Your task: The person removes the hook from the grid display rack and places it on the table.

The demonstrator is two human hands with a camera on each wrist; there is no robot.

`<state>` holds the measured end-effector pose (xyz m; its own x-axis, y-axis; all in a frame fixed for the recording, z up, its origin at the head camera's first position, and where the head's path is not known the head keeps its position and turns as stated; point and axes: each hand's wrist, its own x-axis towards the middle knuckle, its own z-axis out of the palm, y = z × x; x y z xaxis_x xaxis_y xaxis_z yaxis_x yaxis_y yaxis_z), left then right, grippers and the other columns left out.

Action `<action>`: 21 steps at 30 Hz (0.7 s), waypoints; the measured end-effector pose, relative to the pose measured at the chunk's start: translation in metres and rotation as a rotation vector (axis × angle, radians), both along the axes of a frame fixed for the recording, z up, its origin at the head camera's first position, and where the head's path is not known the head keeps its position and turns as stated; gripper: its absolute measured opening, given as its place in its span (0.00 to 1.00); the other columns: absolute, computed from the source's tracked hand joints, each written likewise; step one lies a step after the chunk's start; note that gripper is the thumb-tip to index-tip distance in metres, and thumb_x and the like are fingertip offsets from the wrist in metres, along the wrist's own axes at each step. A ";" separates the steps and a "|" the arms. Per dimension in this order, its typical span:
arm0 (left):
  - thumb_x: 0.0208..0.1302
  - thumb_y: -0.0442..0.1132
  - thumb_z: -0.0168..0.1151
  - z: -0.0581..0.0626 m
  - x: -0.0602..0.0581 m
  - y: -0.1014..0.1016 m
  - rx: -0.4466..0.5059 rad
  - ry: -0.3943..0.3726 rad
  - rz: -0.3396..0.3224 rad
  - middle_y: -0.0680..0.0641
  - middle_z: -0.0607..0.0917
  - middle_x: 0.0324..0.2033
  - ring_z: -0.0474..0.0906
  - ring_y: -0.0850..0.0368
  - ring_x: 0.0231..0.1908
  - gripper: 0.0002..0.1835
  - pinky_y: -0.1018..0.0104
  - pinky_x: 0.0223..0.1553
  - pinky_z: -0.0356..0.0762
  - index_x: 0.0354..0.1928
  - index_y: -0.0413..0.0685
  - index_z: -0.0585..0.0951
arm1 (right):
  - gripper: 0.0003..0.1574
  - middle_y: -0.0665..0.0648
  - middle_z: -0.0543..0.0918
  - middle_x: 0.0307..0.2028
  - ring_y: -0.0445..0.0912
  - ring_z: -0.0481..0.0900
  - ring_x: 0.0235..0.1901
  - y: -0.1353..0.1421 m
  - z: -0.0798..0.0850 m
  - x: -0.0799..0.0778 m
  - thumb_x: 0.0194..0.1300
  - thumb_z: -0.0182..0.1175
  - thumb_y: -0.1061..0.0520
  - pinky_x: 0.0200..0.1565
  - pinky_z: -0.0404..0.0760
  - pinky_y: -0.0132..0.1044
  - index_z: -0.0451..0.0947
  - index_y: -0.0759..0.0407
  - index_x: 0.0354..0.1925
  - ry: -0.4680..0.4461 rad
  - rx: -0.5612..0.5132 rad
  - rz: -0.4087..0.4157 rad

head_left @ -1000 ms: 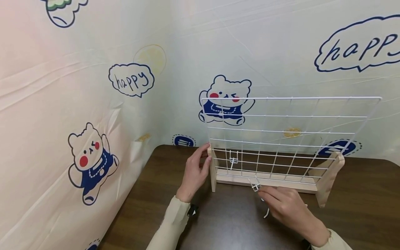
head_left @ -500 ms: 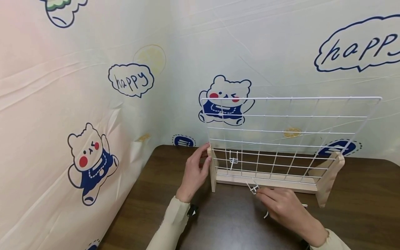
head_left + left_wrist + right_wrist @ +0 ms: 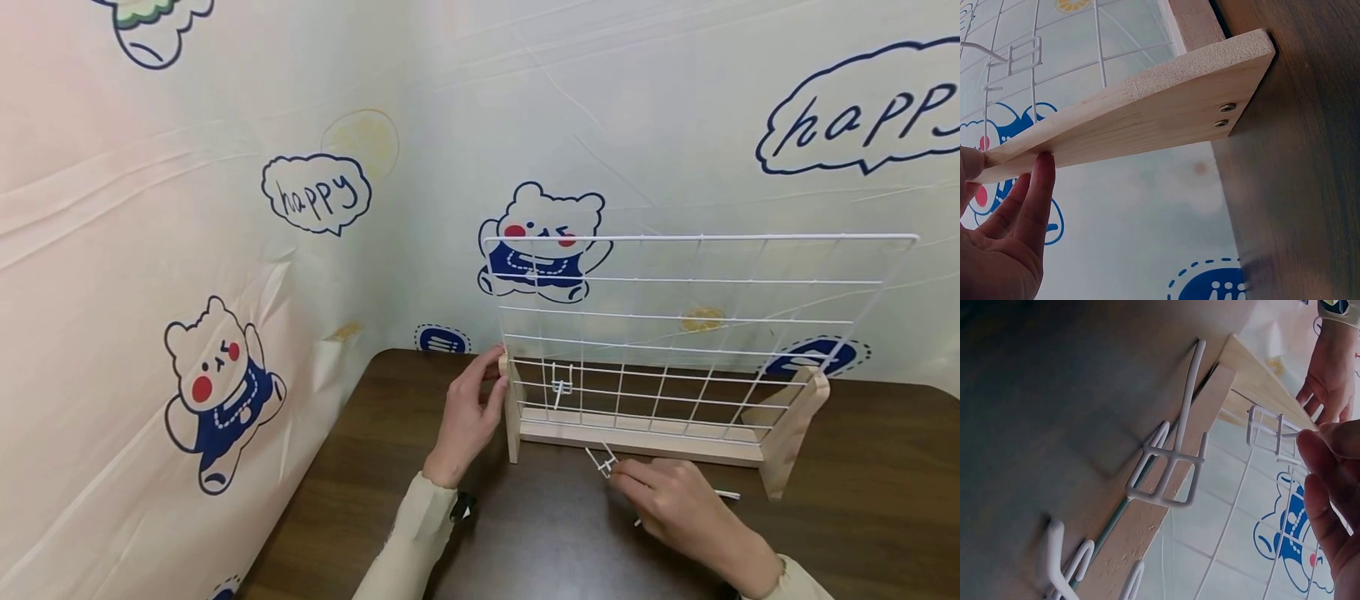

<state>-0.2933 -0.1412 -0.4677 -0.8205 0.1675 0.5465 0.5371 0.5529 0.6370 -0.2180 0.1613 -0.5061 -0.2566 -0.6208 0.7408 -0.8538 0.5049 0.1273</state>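
Observation:
A white wire grid rack (image 3: 675,319) stands on wooden side supports. My left hand (image 3: 467,412) pinches its left wooden side panel (image 3: 512,417), with fingers (image 3: 1040,200) on the panel's outer face in the left wrist view. In front of the rack, my right hand (image 3: 678,504) pinches a small white wire hook (image 3: 602,461) by its stem, prongs pointing up and left. Another white hook (image 3: 562,387) hangs on the grid's lower left. Below my right hand, more white hooks (image 3: 1166,478) lie on the table, mostly hidden from the head view.
The dark wooden table (image 3: 525,533) reaches back to a patterned cloth backdrop (image 3: 420,250). A pale wooden crossbar (image 3: 637,436) joins the rack's sides at the bottom. Its right wooden side panel (image 3: 791,437) stands beyond my right hand.
My right hand has moved slightly left and toward me, turning the pinched hook so its prongs lean further left. The left hand stays on the side panel.

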 end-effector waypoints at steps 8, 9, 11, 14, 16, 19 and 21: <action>0.77 0.38 0.60 0.002 0.001 0.001 -0.003 0.006 0.000 0.43 0.85 0.59 0.87 0.48 0.52 0.24 0.55 0.44 0.91 0.72 0.52 0.73 | 0.22 0.47 0.87 0.38 0.41 0.80 0.22 0.001 -0.002 0.000 0.64 0.43 0.63 0.22 0.77 0.31 0.86 0.53 0.38 -0.054 0.021 0.009; 0.77 0.38 0.60 0.002 0.001 0.001 -0.004 0.008 0.001 0.43 0.85 0.59 0.87 0.48 0.52 0.24 0.55 0.45 0.91 0.72 0.52 0.73 | 0.22 0.47 0.87 0.38 0.41 0.80 0.23 0.001 -0.002 0.000 0.63 0.43 0.64 0.22 0.77 0.31 0.85 0.53 0.38 -0.061 0.024 0.009; 0.77 0.38 0.60 0.002 0.001 0.001 -0.002 0.003 0.000 0.43 0.84 0.60 0.87 0.48 0.52 0.24 0.55 0.45 0.91 0.72 0.52 0.73 | 0.20 0.47 0.86 0.38 0.41 0.81 0.24 0.001 -0.002 0.000 0.60 0.46 0.65 0.23 0.78 0.31 0.85 0.54 0.38 -0.069 0.031 0.010; 0.77 0.38 0.60 0.002 0.001 0.001 0.000 0.002 0.000 0.43 0.84 0.61 0.87 0.48 0.53 0.24 0.54 0.46 0.91 0.72 0.52 0.73 | 0.18 0.46 0.86 0.37 0.42 0.82 0.24 0.001 -0.003 0.000 0.51 0.54 0.66 0.23 0.79 0.32 0.85 0.54 0.38 -0.077 0.040 0.007; 0.77 0.38 0.60 0.002 0.002 0.001 -0.004 0.005 0.002 0.43 0.84 0.61 0.87 0.48 0.53 0.24 0.54 0.46 0.91 0.72 0.52 0.73 | 0.19 0.46 0.86 0.36 0.42 0.83 0.25 0.001 -0.003 0.001 0.45 0.58 0.67 0.24 0.80 0.33 0.85 0.54 0.37 -0.082 0.046 0.000; 0.77 0.38 0.61 0.002 0.002 0.001 -0.011 0.015 0.005 0.43 0.85 0.60 0.87 0.48 0.52 0.24 0.56 0.46 0.91 0.72 0.52 0.73 | 0.22 0.46 0.86 0.35 0.42 0.84 0.26 0.001 -0.004 0.001 0.38 0.63 0.67 0.25 0.81 0.34 0.85 0.54 0.37 -0.090 0.060 -0.015; 0.77 0.38 0.61 0.002 0.002 0.001 -0.018 0.021 0.008 0.43 0.85 0.59 0.87 0.49 0.52 0.24 0.58 0.46 0.91 0.72 0.51 0.73 | 0.23 0.46 0.86 0.35 0.42 0.84 0.27 0.000 -0.004 0.002 0.36 0.66 0.67 0.25 0.81 0.35 0.85 0.54 0.37 -0.096 0.069 -0.026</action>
<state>-0.2917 -0.1405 -0.4660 -0.8100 0.1707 0.5610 0.5460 0.5684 0.6155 -0.2160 0.1615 -0.5103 -0.3405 -0.6617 0.6680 -0.8507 0.5194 0.0810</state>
